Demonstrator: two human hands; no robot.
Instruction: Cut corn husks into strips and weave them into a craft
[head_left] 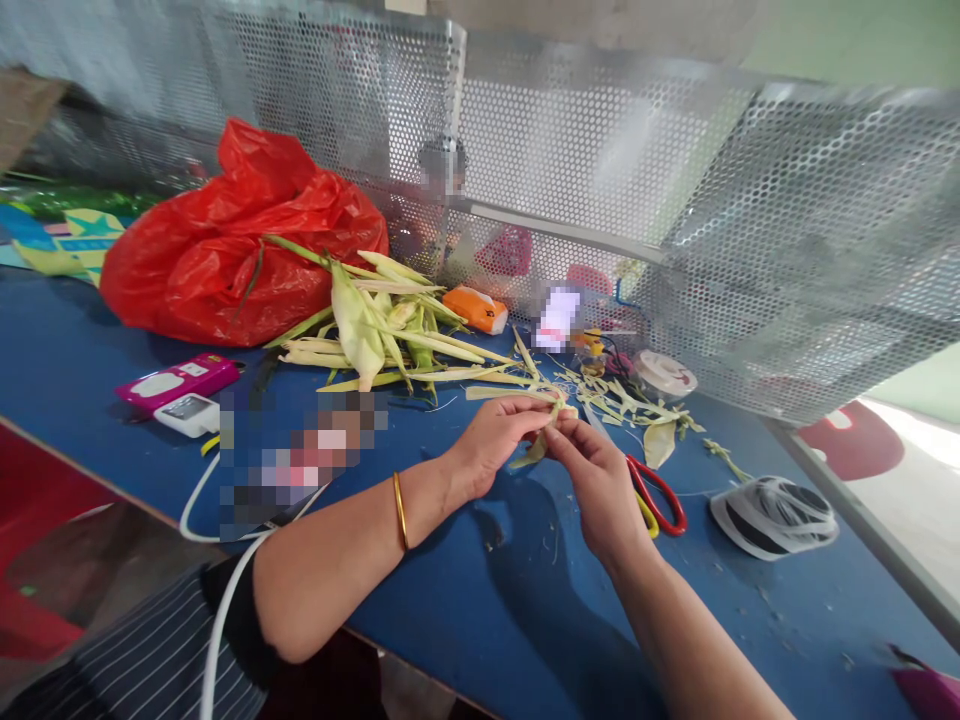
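Observation:
My left hand, with a gold bangle on its wrist, and my right hand meet over the blue table. Both have their fingers closed on a small pale-green corn husk piece, its lower end hanging below the fingertips. Red- and yellow-handled scissors lie beside my right hand, their blades partly hidden by it. Just beyond my fingers are cut husk scraps. A heap of corn husks lies to the left of them.
A red plastic bag bulges at the back left. An orange packet and a white tape roll stand near the perforated metal screen. A plastic-wrapped black-and-white bundle lies right. A white cable crosses my left arm.

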